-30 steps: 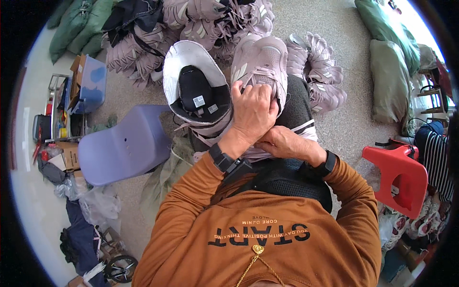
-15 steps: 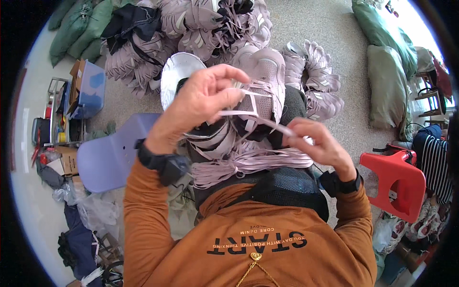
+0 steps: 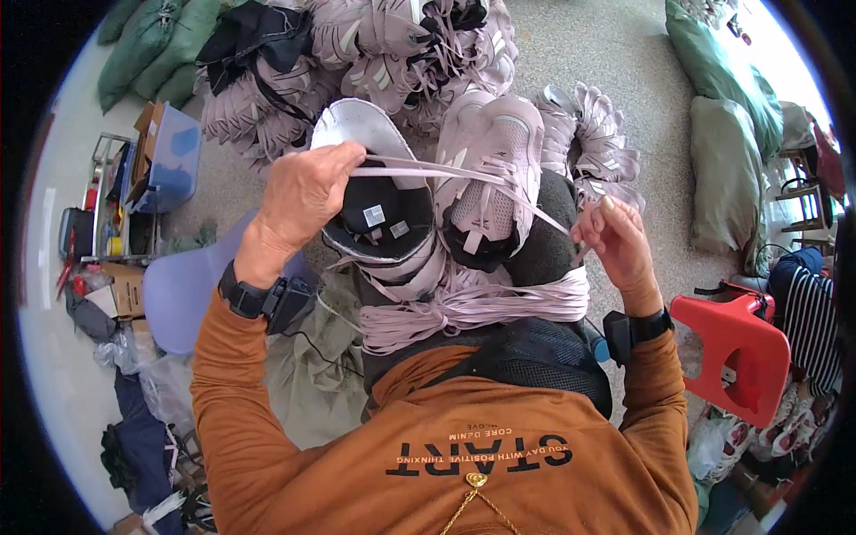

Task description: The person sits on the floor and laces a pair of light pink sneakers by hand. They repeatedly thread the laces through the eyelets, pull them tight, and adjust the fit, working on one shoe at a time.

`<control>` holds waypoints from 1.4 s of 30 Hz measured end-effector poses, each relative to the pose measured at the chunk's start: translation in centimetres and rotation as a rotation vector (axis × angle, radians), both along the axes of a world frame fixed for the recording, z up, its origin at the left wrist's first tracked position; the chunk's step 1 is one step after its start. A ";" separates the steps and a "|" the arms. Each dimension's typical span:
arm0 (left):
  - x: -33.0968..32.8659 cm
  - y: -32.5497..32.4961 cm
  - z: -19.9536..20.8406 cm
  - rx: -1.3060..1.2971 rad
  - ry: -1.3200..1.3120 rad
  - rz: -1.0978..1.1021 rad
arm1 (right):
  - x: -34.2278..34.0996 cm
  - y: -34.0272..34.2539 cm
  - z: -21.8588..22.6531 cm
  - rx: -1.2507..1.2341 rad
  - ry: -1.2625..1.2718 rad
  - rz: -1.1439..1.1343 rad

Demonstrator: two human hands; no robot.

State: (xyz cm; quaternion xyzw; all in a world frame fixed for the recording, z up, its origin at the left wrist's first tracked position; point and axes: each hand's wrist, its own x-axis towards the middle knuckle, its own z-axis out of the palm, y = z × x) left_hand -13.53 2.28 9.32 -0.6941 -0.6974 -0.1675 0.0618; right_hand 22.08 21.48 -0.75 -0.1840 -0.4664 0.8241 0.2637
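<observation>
My left hand [image 3: 308,189] is closed in a pinch on a pale pink shoelace [image 3: 419,170], drawn out in two strands. The strands run across to a pink mesh shoe upper [image 3: 510,143] in front of me and pass through its lacing. To the right of that upper, my right hand [image 3: 613,239] grips the other end of the lace, its fingers curled. Under my left hand lies another upper [image 3: 361,120], with a white inner face and a black lining with small labels. Across my lap rests a thick bundle of pink laces [image 3: 481,306].
Stacked pink uppers [image 3: 259,116] are heaped ahead, with a curved row of uppers [image 3: 606,134] at the right. A purple chair [image 3: 192,290] stands left and a red stool [image 3: 736,343] right. Green sacks [image 3: 727,169] and a blue bin [image 3: 174,160] line the sides.
My hands have moved apart, the left one leftward and the right one slightly right and up. The lace between them is pulled out longer, uncovering the black-lined upper.
</observation>
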 end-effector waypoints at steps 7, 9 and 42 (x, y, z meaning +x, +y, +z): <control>-1.7 -1.1 1.4 -0.285 -0.573 0.084 | 0.9 1.6 -1.9 -0.125 0.079 -0.107; -3.1 -3.0 3.7 -0.361 -0.759 0.106 | 3.4 3.2 -1.7 -0.315 0.200 -0.164; -24.3 -17.2 -3.7 -0.022 0.269 0.778 | 32.7 13.7 -11.4 -0.382 -0.255 -0.684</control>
